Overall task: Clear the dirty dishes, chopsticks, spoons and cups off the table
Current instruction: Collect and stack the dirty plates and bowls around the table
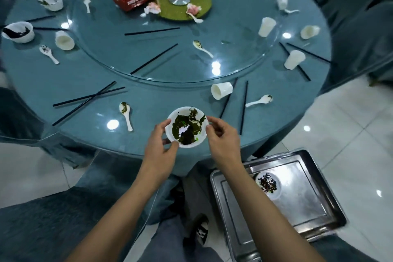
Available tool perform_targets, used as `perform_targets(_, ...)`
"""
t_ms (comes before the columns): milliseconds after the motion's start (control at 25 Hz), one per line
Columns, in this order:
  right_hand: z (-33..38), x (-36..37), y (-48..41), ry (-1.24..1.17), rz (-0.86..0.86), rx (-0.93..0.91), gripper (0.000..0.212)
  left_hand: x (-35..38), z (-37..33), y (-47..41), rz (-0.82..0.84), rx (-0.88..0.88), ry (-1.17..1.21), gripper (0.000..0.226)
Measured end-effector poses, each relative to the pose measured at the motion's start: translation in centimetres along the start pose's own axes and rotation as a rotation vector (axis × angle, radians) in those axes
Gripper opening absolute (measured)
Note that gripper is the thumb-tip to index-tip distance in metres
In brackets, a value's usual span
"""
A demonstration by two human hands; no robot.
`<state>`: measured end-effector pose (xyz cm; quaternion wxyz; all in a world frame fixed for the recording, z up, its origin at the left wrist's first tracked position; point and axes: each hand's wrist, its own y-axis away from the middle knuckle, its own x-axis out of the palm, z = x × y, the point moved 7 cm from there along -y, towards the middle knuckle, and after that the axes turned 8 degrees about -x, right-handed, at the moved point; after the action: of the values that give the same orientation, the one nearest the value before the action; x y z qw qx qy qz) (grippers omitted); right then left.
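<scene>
Head view: my left hand (161,144) and right hand (222,137) pinch opposite rims of a dirty white bowl (187,126) near the bench (174,95) edge; it looks light, brittle, likely greasy.

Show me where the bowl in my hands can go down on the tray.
The tray is bare to the right of the dirty bowl in it and along its near side. The table edge is crowded: a spoon left of the held bowl, a tipped cup and chopsticks to its right.
</scene>
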<state>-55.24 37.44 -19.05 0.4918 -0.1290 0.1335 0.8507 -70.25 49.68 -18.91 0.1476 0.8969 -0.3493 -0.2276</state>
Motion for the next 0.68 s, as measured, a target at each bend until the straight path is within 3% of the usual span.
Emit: perform_targets(680, -2.2, -16.2, 10.6, -0.055, -0.407, 0.089, 0.026, 10.9, -6.3, 9.1, 0.367, 0.203, -0.094, 0.050)
